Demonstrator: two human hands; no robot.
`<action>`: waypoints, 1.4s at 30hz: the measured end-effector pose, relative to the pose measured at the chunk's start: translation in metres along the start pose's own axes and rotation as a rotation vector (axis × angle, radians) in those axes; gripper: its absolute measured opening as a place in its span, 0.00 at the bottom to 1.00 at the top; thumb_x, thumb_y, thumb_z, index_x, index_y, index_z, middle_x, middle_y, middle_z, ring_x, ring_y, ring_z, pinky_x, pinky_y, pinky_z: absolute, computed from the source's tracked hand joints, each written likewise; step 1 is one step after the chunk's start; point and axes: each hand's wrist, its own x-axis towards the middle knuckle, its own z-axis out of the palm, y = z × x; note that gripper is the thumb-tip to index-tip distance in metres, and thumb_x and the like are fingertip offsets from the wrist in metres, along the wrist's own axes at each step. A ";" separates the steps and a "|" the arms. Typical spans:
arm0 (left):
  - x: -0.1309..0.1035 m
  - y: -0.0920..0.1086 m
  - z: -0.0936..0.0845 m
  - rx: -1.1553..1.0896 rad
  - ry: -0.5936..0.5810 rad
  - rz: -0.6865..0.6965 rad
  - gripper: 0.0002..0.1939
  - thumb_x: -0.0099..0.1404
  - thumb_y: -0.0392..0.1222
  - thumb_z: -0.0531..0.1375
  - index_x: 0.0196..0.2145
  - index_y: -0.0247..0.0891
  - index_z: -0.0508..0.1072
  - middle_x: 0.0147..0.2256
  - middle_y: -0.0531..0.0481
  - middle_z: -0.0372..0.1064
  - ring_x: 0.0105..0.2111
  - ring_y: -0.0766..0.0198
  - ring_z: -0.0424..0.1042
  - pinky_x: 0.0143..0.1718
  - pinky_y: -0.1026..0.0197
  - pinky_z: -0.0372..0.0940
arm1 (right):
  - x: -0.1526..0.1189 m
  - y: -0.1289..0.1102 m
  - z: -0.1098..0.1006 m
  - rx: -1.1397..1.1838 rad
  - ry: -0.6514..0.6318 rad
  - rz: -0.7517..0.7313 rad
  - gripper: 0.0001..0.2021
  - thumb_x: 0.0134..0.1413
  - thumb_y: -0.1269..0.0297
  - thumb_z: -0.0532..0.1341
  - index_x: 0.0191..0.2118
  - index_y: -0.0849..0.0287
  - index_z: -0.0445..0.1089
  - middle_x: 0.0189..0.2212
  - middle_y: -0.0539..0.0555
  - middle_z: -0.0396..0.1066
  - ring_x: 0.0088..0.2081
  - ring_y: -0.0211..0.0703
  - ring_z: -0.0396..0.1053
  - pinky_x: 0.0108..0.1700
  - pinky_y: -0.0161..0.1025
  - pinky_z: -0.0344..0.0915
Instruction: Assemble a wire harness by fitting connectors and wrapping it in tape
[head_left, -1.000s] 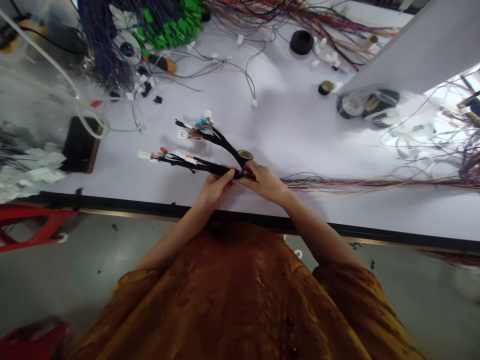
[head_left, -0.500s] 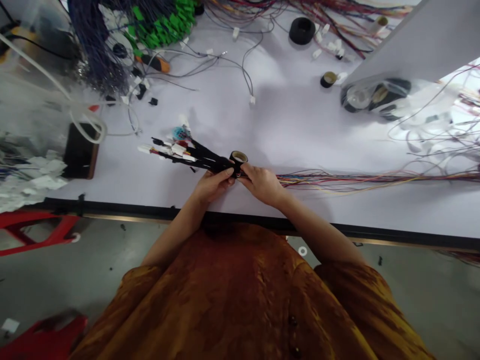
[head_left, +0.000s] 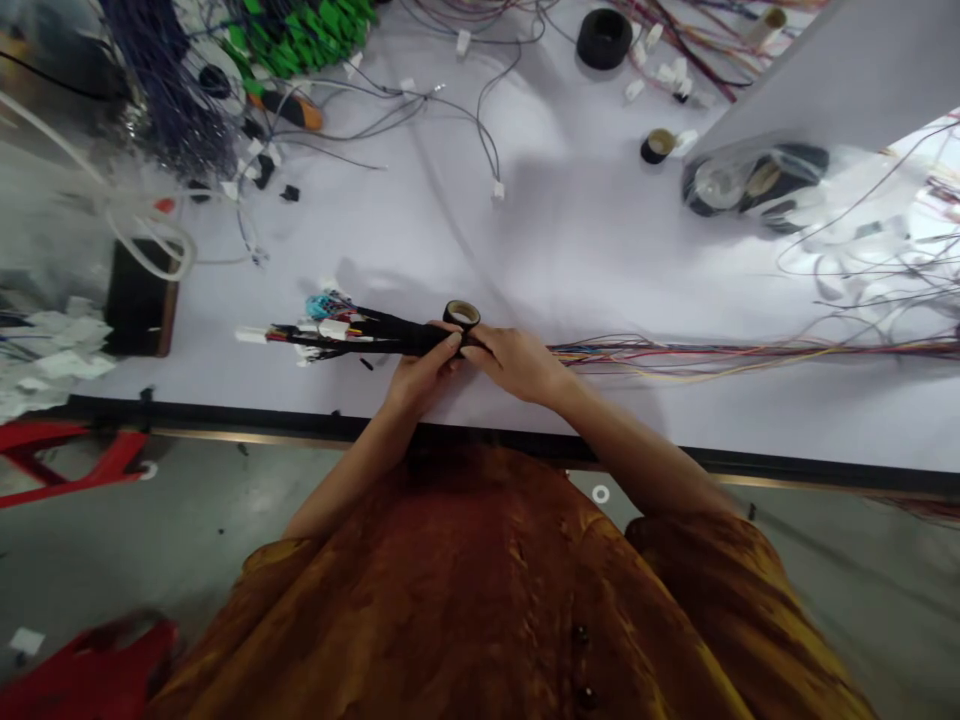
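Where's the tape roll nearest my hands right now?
In the head view, the tape roll is near the middle, just beyond your left hand and right hand, at the far edge of the black-wrapped wire bundle.

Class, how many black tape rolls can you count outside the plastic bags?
3: small roll at the right hand; larger roll, upper right; another roll below it. Others may be hidden.

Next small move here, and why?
Probably pass the tape roll around the black-taped bundle at the hands: the left hand pinches the bundle there, the right hand is close beside the roll, and the wires running right of it look loose and untaped.
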 end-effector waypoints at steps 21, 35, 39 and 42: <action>-0.007 0.005 0.013 -0.139 0.113 -0.051 0.07 0.56 0.39 0.69 0.31 0.38 0.76 0.29 0.53 0.72 0.25 0.72 0.69 0.22 0.70 0.63 | 0.003 0.017 0.007 -0.450 0.084 -0.172 0.15 0.70 0.56 0.48 0.48 0.61 0.64 0.37 0.58 0.76 0.36 0.44 0.74 0.30 0.37 0.55; -0.004 -0.006 0.002 -0.015 0.235 0.030 0.13 0.54 0.46 0.71 0.35 0.39 0.78 0.31 0.50 0.75 0.24 0.69 0.72 0.25 0.67 0.70 | -0.024 0.050 -0.005 -0.562 0.088 0.062 0.11 0.66 0.71 0.48 0.50 0.60 0.63 0.41 0.59 0.75 0.41 0.45 0.73 0.38 0.39 0.60; -0.001 -0.002 0.006 -0.062 0.237 0.021 0.12 0.56 0.46 0.71 0.35 0.39 0.79 0.27 0.53 0.71 0.19 0.75 0.65 0.16 0.72 0.61 | -0.066 0.116 -0.025 -0.584 0.109 0.367 0.10 0.65 0.70 0.49 0.45 0.59 0.67 0.40 0.58 0.76 0.38 0.45 0.73 0.33 0.38 0.54; 0.002 0.007 0.011 -0.140 0.234 -0.018 0.04 0.59 0.40 0.69 0.32 0.39 0.78 0.25 0.55 0.69 0.15 0.80 0.57 0.13 0.75 0.54 | -0.099 0.167 -0.038 -0.611 0.160 0.480 0.11 0.66 0.65 0.50 0.42 0.59 0.69 0.39 0.59 0.76 0.37 0.45 0.72 0.31 0.38 0.49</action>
